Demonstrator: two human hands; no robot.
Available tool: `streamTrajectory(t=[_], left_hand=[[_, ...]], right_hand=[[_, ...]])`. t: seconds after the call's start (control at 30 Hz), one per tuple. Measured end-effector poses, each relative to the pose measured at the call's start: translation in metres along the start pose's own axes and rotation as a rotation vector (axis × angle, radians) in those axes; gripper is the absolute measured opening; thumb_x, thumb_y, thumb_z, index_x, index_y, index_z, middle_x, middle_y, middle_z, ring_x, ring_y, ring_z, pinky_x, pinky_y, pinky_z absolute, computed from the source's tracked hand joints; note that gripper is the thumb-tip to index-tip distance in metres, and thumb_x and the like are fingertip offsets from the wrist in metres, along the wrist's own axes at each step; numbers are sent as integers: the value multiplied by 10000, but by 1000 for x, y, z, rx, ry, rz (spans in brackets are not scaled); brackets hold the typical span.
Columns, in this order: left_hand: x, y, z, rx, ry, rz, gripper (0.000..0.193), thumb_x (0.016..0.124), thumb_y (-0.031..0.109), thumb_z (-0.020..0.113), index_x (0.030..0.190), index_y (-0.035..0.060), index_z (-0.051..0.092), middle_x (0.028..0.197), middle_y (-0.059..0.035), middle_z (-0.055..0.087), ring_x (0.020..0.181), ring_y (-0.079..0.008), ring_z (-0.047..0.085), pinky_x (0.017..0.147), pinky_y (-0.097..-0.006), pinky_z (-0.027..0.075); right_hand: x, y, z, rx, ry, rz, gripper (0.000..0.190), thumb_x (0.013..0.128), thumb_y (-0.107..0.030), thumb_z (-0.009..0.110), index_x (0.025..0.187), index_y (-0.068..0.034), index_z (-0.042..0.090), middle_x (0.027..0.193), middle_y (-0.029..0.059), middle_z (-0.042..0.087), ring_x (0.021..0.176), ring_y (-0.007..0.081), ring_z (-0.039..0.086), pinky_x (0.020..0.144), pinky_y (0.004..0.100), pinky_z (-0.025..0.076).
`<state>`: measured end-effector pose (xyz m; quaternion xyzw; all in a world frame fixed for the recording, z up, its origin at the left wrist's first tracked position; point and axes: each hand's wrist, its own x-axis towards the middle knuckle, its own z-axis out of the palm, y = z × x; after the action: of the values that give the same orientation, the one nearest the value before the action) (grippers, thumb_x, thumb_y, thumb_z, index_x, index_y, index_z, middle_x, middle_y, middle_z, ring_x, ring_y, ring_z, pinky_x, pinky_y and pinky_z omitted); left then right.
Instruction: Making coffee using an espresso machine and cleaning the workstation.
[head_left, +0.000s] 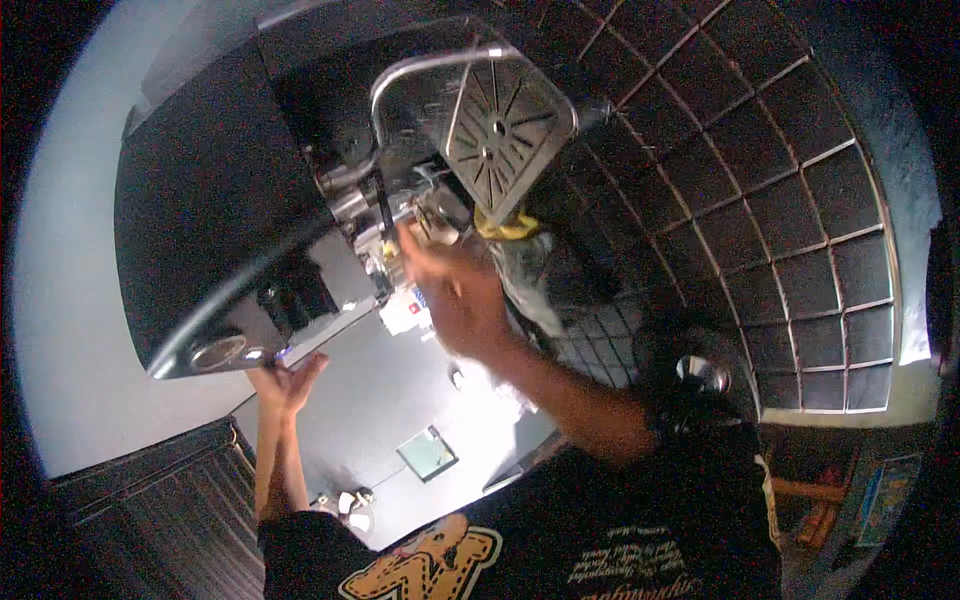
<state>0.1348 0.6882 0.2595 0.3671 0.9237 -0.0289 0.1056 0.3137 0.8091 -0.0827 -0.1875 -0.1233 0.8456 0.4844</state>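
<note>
My left hand (289, 382) is raised at the lower edge of a large dark panel (210, 195) with a shiny rim; its fingertips are partly hidden, so its grip is unclear. Near the panel's lower corner is an oval fitting (219, 352). My right hand (457, 289) is blurred by motion beside a cluster of small metal parts (360, 206); whether it holds anything cannot be told. Above it, a bent shiny metal tube (386, 86) runs to a slotted metal plate (510, 139). Just below the plate are a yellow piece (510, 226) and a crumpled pale, clear-looking material (529, 277).
A dark grid with light bars (750, 195) curves along the right side. A dark ribbed surface (157, 502) lies at the lower left. A small square pane (427, 453) shows on the pale surface near a bright glare. Shelf-like items (817, 495) stand at the lower right.
</note>
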Motion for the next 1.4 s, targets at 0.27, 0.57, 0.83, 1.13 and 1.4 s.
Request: streamTrajectory(t=[0.27, 0.57, 0.83, 1.13, 1.4], left_hand=[[11, 41, 21, 281, 28, 188, 755, 704, -67, 935, 1345, 111, 579, 1247, -9, 650, 1095, -187, 632, 847, -403, 640], [12, -2, 21, 40, 304, 81, 371, 999, 445, 701, 1203, 137, 667, 1078, 24, 680, 832, -259, 654, 715, -486, 659], [11, 12, 15, -10, 256, -59, 421, 907, -23, 743, 1267, 148, 609, 1146, 18, 661, 897, -194, 605, 698, -402, 607], [9, -11, -12, 143, 1, 97, 1089, 729, -94, 944, 1628, 59, 348, 1570, -134, 474, 1391, -255, 515, 1131, -400, 522], [11, 24, 21, 133, 101, 121, 898, 727, -140, 887, 1474, 72, 435, 1349, -33, 605, 1129, -162, 578, 871, -284, 573]], right_hand=[[-8, 16, -4, -7, 48, -130, 439, 1050, -57, 639, 1488, -37, 660, 1043, 149, 762, 915, 206, 711, 812, 328, 559], [-29, 30, -2, 25, 43, -34, 453, 1073, -44, 607, 1524, -72, 631, 936, 121, 704, 846, 181, 666, 761, 316, 539], [-20, 16, 3, 140, -9, 87, 431, 1075, -19, 629, 1506, -38, 640, 968, 72, 715, 841, 90, 614, 756, 266, 510], [-7, 5, 6, 99, 28, 142, 374, 1065, -76, 660, 1431, -7, 693, 1091, 171, 811, 933, 125, 725, 914, 315, 580], [12, 16, 10, 96, 57, 170, 339, 1085, -131, 668, 1391, 7, 712, 1073, 146, 818, 904, 141, 733, 829, 309, 572]])
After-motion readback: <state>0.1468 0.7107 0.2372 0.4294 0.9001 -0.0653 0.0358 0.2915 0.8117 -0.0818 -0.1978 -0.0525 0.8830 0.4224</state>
